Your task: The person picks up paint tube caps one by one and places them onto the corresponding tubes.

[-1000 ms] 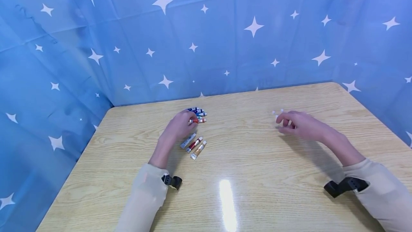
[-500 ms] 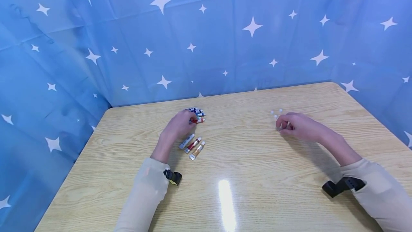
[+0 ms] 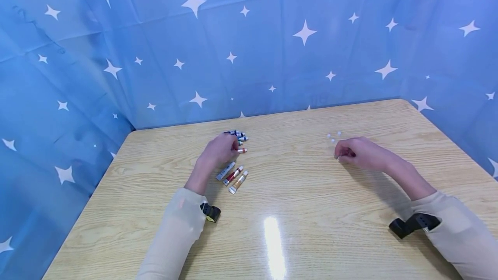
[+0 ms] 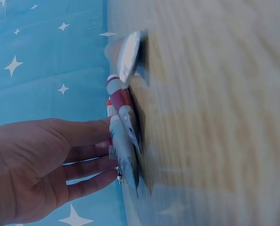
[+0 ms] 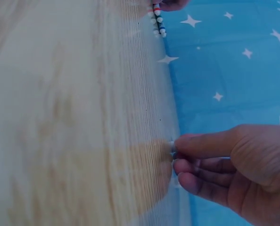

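Pinching at the barrel: left hand (image 3: pixel 219 149) curled around an orange-red tube (image 3: pixel 242 150), capped end poking out toward 3 o'clock. Thumb and fingertips drawn in; exact contact hidden behind the knuckles from above, partly masked by other tubes in the left wrist view.

At 2 o'clock from this hand, near it: at least 3 blue tubes (image 3: pixel 243 138) and 1 greenish tube (image 3: pixel 240 143), packed side by side. At 5 o'clock, just beside the wrist: a grey tube (image 3: pixel 225 171), a dark red tube (image 3: pixel 233 176) and a gold tube (image 3: pixel 238 182), lying flat in a loose row, caps toward 1 o'clock.

Right hand (image 3: pixel 359 154), well apart at 3 o'clock from the left: thumb and index nearly meeting, a small white piece (image 5: pixel 171 146) at the tips. 3 white bits (image 3: pixel 332 140) lie on the wooden table (image 3: pixel 295 202) at its 10 o'clock.

Handling, judged by eye: tubes look light, smooth, thin-walled; a hard squeeze might dent them. Best hold across mid-barrel or just behind the cap; flat tail likely bends. White piece seems tiny, near weightless, easily flicked away; take by its edges. Soft or hard, cannot tell.
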A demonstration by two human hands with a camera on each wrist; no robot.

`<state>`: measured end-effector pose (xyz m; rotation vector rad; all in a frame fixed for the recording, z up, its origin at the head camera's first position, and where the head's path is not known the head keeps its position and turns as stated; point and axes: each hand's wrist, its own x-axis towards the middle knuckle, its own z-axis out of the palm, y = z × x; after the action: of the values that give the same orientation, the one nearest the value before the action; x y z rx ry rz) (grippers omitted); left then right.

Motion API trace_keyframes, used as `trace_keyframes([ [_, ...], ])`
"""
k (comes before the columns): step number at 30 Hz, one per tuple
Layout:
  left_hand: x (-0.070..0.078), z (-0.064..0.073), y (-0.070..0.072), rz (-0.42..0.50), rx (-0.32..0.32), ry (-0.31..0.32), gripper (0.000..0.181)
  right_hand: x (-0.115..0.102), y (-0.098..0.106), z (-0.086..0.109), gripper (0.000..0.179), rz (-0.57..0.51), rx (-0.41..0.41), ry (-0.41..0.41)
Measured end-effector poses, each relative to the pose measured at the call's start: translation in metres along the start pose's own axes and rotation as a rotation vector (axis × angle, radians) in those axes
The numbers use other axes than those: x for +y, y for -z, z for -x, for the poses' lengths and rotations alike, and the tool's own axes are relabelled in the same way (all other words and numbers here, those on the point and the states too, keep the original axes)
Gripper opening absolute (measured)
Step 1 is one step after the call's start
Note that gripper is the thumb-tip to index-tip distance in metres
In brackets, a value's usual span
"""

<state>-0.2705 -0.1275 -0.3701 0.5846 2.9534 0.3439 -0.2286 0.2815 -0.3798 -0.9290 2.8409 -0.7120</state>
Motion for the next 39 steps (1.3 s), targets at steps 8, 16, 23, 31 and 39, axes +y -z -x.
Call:
trace_keyframes([
  [8, -0.001, 0.003, 0.001, 0.017, 0.019, 0.037, 0.016, 0.0, 0.0, 0.001, 0.012, -0.012, 0.001, -0.014],
  [16, -0.005, 0.007, 0.003, 0.074, 0.046, 0.063, 0.012, -0.005, 0.002, 0.002, 0.008, -0.006, 0.051, -0.038],
  [23, -0.004, 0.011, 0.005, 0.099, 0.11, 0.029, 0.019, -0.01, 0.004, 0.0, 0.006, 0.038, 0.145, 0.005],
  [31, 0.004, 0.02, 0.008, 0.123, 0.178, -0.072, 0.017, -0.028, 0.007, -0.003, 0.003, -0.024, 0.191, 0.008],
  [39, 0.015, 0.03, 0.012, 0.185, 0.223, -0.141, 0.012, -0.053, 0.01, -0.008, 0.005, -0.033, 0.287, 0.061],
])
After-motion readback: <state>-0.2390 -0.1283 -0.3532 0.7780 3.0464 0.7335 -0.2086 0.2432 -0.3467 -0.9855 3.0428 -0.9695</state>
